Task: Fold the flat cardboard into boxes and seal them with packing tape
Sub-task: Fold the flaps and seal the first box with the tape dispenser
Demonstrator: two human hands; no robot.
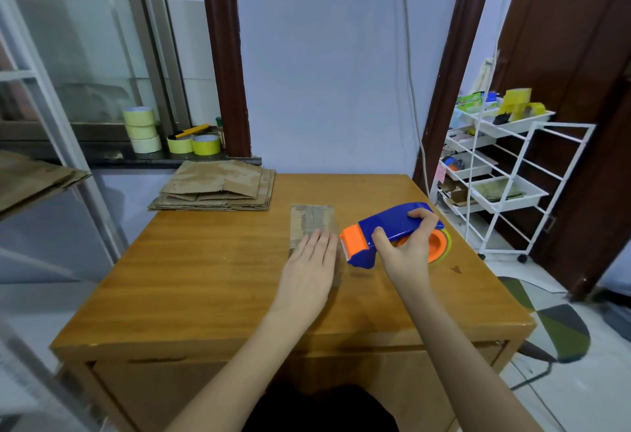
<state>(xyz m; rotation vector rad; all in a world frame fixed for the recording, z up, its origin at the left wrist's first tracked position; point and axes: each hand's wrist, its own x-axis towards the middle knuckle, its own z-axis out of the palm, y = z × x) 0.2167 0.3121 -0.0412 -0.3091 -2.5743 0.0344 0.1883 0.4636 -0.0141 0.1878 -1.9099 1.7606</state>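
cardboard box [312,223], small and folded flat-topped, lies on the wooden counter [205,267] a little right of its middle. the left hand [309,269] lies flat on the near part of the box, fingers straight and together, pointing to 12 o'clock. the right hand [406,249] is at 3 o'clock from the box and grips the blue and orange tape dispenser [386,230], with thumb and fingers curled round its blue handle; the orange toothed end is just beside the right edge of the box. a stack of flat cardboard [218,187] lies at 10 o'clock, at the far left corner of the counter. rolls of yellow tape [143,129] stand on the window ledge behind. a white wire rack [505,172] stands at 2 o'clock by the door. both forearms reach forward from the bottom edge.
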